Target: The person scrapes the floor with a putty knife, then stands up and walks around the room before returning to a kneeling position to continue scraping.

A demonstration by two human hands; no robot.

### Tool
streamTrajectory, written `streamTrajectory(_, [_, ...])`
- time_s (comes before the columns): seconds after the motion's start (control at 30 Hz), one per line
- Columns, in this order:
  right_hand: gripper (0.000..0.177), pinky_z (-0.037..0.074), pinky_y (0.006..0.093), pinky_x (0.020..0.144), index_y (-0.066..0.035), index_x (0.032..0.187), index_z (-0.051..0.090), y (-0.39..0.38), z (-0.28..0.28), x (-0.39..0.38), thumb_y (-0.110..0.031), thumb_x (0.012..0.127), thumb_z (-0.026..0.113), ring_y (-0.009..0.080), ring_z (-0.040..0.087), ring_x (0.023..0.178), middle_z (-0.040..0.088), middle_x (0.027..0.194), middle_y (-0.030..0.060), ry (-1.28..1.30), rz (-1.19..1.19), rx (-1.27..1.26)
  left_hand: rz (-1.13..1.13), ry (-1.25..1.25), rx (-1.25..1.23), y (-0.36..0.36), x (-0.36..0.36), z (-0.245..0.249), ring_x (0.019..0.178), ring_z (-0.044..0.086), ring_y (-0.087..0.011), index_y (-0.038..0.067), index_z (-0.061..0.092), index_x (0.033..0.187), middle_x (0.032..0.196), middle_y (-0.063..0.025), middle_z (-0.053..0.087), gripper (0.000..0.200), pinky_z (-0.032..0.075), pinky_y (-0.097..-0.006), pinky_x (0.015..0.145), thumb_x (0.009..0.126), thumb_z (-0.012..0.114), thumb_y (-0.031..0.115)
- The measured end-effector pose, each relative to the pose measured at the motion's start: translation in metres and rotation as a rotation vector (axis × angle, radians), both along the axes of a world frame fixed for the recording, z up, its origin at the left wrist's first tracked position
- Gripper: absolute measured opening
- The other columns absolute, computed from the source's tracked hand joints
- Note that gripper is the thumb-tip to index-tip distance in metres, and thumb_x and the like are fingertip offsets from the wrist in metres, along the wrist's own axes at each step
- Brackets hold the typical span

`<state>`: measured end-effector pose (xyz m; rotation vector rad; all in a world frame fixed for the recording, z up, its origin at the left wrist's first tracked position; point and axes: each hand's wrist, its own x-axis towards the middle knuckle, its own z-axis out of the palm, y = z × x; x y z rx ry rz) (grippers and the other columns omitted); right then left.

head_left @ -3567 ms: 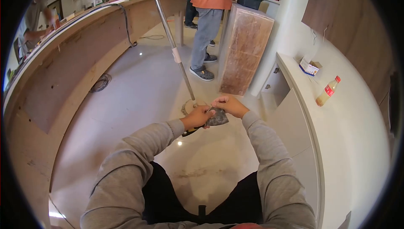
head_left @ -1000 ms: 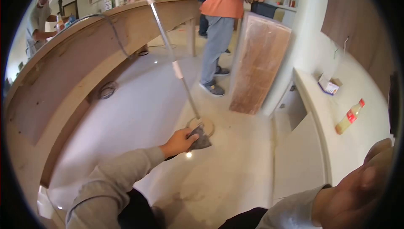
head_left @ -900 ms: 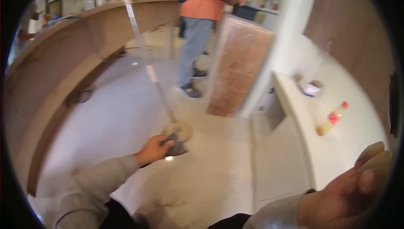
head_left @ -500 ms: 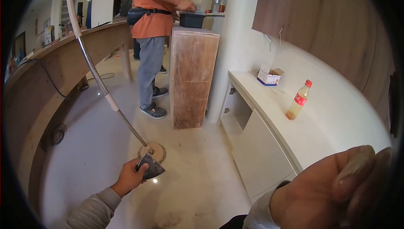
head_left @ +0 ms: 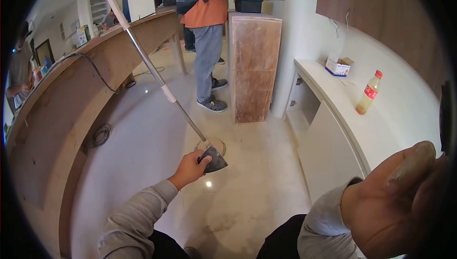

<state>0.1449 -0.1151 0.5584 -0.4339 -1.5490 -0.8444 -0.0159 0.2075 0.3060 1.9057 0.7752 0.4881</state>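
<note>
1. Here's my left hand [head_left: 193, 168], out in front and short of the mop [head_left: 153, 71], its fingers clamped on the scraper [head_left: 215, 161], thumb pressed across the dark face.
2. The scraper sits right before the mop's round head [head_left: 220, 145] in my view, covering part of it, wide edge turned down and away from my grip.
3. Over to the mop's right, close to the camera, comes my right hand [head_left: 388, 202], thumb raised and smudged grey; the other fingers sink into the dark rim, so I cannot tell whether they are apart or together, or holding anything.
4. The mop itself stands tilted, head on the floor [head_left: 143, 130], handle slanting up and left; I can't tell whether it touches the desk [head_left: 71, 101] behind.
5. Left of the mop I've got that curved desk, with a coil of cable [head_left: 101, 135] on the floor at its foot.
6. Right of the mop runs a white counter [head_left: 342, 101], bearing an upright bottle [head_left: 369, 92] and, farther back, an open box [head_left: 339, 67].
7. Beyond the mop, a co-worker in orange [head_left: 202, 1] stands beside a brown cabinet [head_left: 254, 68], hands near the black tub [head_left: 248, 5] on top.
</note>
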Motion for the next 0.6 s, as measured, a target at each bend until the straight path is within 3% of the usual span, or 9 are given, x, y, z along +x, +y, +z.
streamTrajectory(0.13, [0.027, 0.036, 0.0202, 0.052, -0.001, 0.109, 0.06, -0.004, 0.006, -0.009, -0.02, 0.094, 0.048, 0.0118, 0.044, 0.066, 0.05, 0.084, 0.0051, -0.006, 0.01, -0.008, -0.026, 0.026, 0.145, -0.004, -0.004, -0.005, 0.052, 0.062, -0.0141, 0.0, 0.061, 0.087, 0.064, -0.0081, 0.063, 0.028, 0.049, -0.0282, 0.05, 0.096, 0.06, 0.027])
streamTrajectory(0.4, [0.024, 0.035, 0.0195, 0.051, 0.002, 0.103, 0.064, -0.006, 0.02, -0.03, -0.014, 0.094, 0.049, 0.0117, 0.043, 0.065, 0.048, 0.083, 0.0049, 0.02, -0.045, -0.025, -0.014, -0.014, 0.06, -0.003, -0.004, -0.006, 0.052, 0.062, -0.0147, -0.001, 0.061, 0.09, 0.065, -0.0093, 0.063, 0.03, 0.049, -0.0297, 0.051, 0.097, 0.058, 0.029])
streamTrajectory(0.43, [0.027, 0.036, 0.0199, 0.056, -0.006, 0.117, 0.06, -0.015, 0.026, -0.017, -0.015, 0.094, 0.049, 0.0096, 0.045, 0.075, 0.051, 0.102, 0.0068, -0.177, -0.048, -0.159, -0.037, 0.006, 0.107, 0.001, -0.004, -0.015, 0.052, 0.062, -0.0148, -0.001, 0.062, 0.091, 0.065, -0.0093, 0.063, 0.03, 0.049, -0.0292, 0.051, 0.097, 0.059, 0.028])
streamTrajectory(0.47, [0.027, 0.036, 0.0199, 0.056, -0.006, 0.117, 0.06, -0.024, 0.029, -0.009, -0.015, 0.094, 0.049, 0.0096, 0.045, 0.075, 0.051, 0.102, 0.0068, -0.201, -0.045, -0.137, -0.06, 0.022, 0.161, 0.003, -0.002, -0.012, 0.052, 0.062, -0.0149, -0.001, 0.062, 0.092, 0.066, -0.0093, 0.064, 0.029, 0.05, -0.0287, 0.052, 0.097, 0.059, 0.028])
streamTrajectory(0.6, [0.037, 0.045, 0.0405, 0.072, -0.005, 0.117, 0.052, -0.06, -0.006, 0.007, -0.034, 0.093, 0.047, 0.026, 0.049, 0.081, 0.049, 0.125, 0.0169, 0.127, 0.095, 0.277, -0.035, -0.015, 0.112, -0.006, -0.001, 0.005, 0.052, 0.06, -0.011, 0.001, 0.063, 0.094, 0.066, -0.0061, 0.062, 0.026, 0.048, -0.0263, 0.05, 0.098, 0.058, 0.026])
